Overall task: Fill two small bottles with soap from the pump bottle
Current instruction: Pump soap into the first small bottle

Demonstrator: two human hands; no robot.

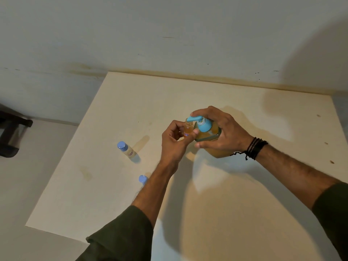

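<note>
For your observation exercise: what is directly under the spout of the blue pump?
Under the blue pump spout sits the open mouth of a small bottle, pinched by the left hand. It holds orange soap; fingers hide its base. The right hand grips the pump bottle.

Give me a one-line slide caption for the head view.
Left hand holds small bottle under pump bottle spout; right hand on pump.

Uncapped small bottle (188, 129) under blue-pumped amber pump bottle's (211, 136) spout.
</note>
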